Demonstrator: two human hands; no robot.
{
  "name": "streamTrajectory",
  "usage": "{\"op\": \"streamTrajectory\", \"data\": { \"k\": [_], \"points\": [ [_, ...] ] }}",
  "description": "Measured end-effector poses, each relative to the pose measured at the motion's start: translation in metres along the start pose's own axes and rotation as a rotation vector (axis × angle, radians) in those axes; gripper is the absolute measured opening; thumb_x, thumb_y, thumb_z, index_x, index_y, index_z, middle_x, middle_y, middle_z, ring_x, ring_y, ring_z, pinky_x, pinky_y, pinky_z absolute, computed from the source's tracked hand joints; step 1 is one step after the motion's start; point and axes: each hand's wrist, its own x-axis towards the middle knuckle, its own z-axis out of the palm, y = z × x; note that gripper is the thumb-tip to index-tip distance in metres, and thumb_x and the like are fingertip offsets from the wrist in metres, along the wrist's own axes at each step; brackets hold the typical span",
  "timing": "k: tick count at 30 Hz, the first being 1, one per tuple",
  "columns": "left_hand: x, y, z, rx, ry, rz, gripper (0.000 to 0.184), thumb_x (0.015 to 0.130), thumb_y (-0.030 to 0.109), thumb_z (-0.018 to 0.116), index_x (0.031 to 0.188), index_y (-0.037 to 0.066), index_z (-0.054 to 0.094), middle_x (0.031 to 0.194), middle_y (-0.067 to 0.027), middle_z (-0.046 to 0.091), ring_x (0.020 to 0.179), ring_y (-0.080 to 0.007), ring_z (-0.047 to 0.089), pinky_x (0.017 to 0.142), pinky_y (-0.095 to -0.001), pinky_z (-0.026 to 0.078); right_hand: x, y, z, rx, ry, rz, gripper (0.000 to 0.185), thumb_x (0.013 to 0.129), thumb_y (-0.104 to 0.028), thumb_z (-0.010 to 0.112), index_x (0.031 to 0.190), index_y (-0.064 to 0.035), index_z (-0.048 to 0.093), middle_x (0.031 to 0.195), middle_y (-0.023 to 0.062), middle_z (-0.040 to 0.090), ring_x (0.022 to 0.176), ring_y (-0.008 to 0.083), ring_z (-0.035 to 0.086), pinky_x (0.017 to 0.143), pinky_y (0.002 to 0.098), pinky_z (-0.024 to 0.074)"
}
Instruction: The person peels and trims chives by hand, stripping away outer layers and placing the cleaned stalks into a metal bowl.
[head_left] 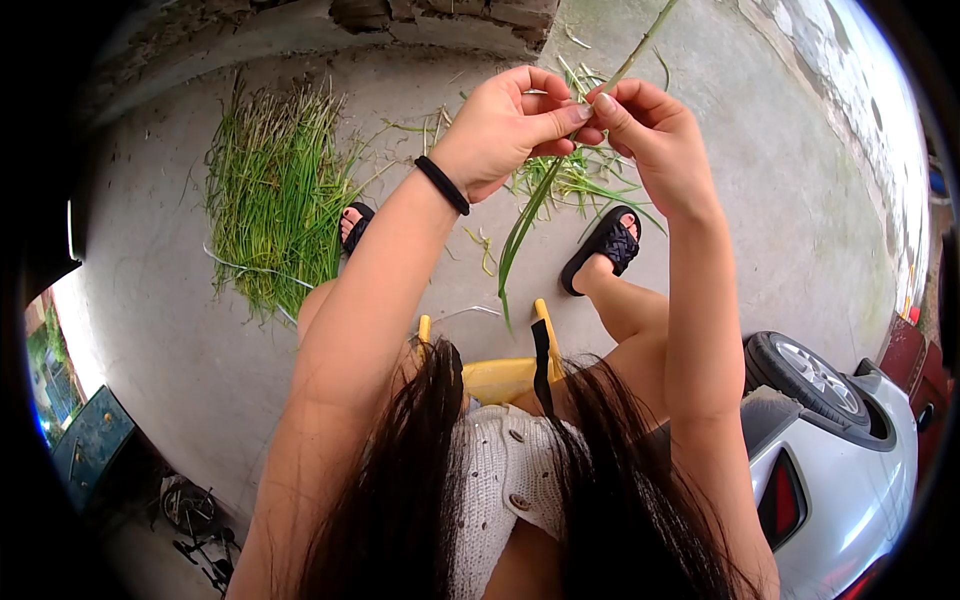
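Observation:
A long green stalk (637, 52) runs from the top edge down between my hands, and its flat leaves hang below them. My left hand (508, 125) is closed in a pinch on the stalk, thumb against fingers. Right beside it, my right hand (655, 130) pinches the same stalk, thumb tip near the left thumb. Some fingertips are hidden behind the stalk and thumbs. Beneath the hands, loose green leaves and trimmings (575, 180) lie scattered on the concrete floor (420, 260).
A big pile of green stalks (275, 190) lies at left, with a pale string (240, 267) across it. My sandalled foot (607, 243) stands near the trimmings. A yellow seat (500, 378) is between my legs. A silver toy car (850, 500) stands at lower right.

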Motion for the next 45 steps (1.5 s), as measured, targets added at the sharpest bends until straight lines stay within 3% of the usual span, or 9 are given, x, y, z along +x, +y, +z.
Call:
{"op": "streamTrajectory", "data": {
  "k": [13,19,25,29,33,34,38,43,45],
  "points": [
    [0.000,0.001,0.002,0.066,0.027,0.023,0.019,0.085,0.009,0.062,0.084,0.010,0.043,0.085,-0.0023,0.060,0.084,-0.0136,0.063,0.063,-0.0189,0.048,-0.007,-0.009,0.013,-0.499,0.214,-0.247,0.010,0.081,-0.010,0.063,0.080,-0.0002,0.061,0.072,0.0054,0.061,0.064,0.0109,0.059,0.055,0.0235,0.0442],
    [0.000,0.002,0.005,0.140,0.047,0.039,0.018,0.085,0.009,0.061,0.084,0.009,0.043,0.087,-0.0042,0.061,0.083,-0.0135,0.064,0.063,-0.0197,0.048,-0.010,-0.009,0.008,-0.574,0.229,-0.243,0.018,0.081,-0.017,0.063,0.079,0.0007,0.061,0.070,0.0062,0.060,0.059,0.0126,0.054,0.054,0.0260,0.0423],
    [0.001,0.000,0.007,0.174,0.029,0.055,0.016,0.085,0.009,0.061,0.085,0.008,0.045,0.088,-0.0051,0.062,0.082,-0.0131,0.063,0.063,-0.0193,0.048,-0.012,-0.014,-0.009,-0.360,0.095,0.137,0.023,0.080,-0.023,0.065,0.080,0.0000,0.061,0.062,0.0000,0.054,0.056,0.0082,0.047,0.051,0.0244,0.0383],
    [0.000,0.003,0.008,0.172,0.018,0.049,0.015,0.085,0.009,0.062,0.088,0.008,0.048,0.086,-0.0038,0.062,0.081,-0.0118,0.063,0.062,-0.0185,0.047,-0.013,-0.016,-0.021,0.103,-0.017,0.163,0.023,0.083,-0.024,0.064,0.083,-0.0012,0.060,0.068,-0.0011,0.053,0.056,0.0034,0.041,0.049,0.0189,0.0327],
    [-0.001,0.003,0.006,0.198,-0.003,0.026,0.015,0.084,0.010,0.063,0.089,0.007,0.049,0.086,-0.0026,0.061,0.079,-0.0101,0.062,0.060,-0.0175,0.046,-0.007,-0.014,-0.044,0.516,-0.093,-0.059,0.015,0.089,-0.014,0.055,0.088,0.0003,0.059,0.077,0.0032,0.056,0.060,0.0045,0.042,0.053,0.0184,0.0333],
    [-0.002,0.003,0.006,0.212,-0.007,0.020,0.015,0.084,0.010,0.063,0.089,0.007,0.050,0.086,-0.0026,0.061,0.079,-0.0098,0.062,0.060,-0.0176,0.045,-0.009,-0.019,-0.045,0.590,-0.025,-0.098,0.014,0.090,-0.011,0.052,0.090,0.0006,0.059,0.078,0.0040,0.057,0.066,0.0060,0.045,0.055,0.0192,0.0344],
    [-0.001,0.002,0.006,0.247,-0.025,0.019,0.014,0.083,0.009,0.063,0.092,0.006,0.052,0.086,-0.0027,0.061,0.079,-0.0096,0.061,0.062,-0.0187,0.045,-0.013,-0.022,-0.079,0.686,0.041,-0.301,0.016,0.092,-0.012,0.049,0.093,0.0021,0.056,0.089,0.0077,0.055,0.080,0.0162,0.048,0.058,0.0228,0.0377],
    [-0.001,0.001,0.004,0.237,0.023,0.013,0.018,0.084,0.009,0.062,0.100,0.004,0.055,0.087,-0.0028,0.061,0.080,-0.0091,0.060,0.065,-0.0191,0.046,-0.026,-0.030,-0.112,0.867,0.334,-0.461,0.011,0.089,-0.008,0.053,0.091,0.0028,0.055,0.084,0.0078,0.053,0.079,0.0179,0.048,0.061,0.0252,0.0389],
    [0.000,0.000,0.003,0.238,0.031,0.020,0.021,0.085,0.010,0.061,0.103,0.003,0.055,0.088,-0.0027,0.061,0.081,-0.0087,0.060,0.066,-0.0191,0.046,-0.026,-0.030,-0.113,0.746,0.538,-0.434,0.011,0.084,-0.010,0.062,0.083,0.0001,0.059,0.075,0.0051,0.054,0.070,0.0144,0.048,0.054,0.0233,0.0365]
  ]
}}
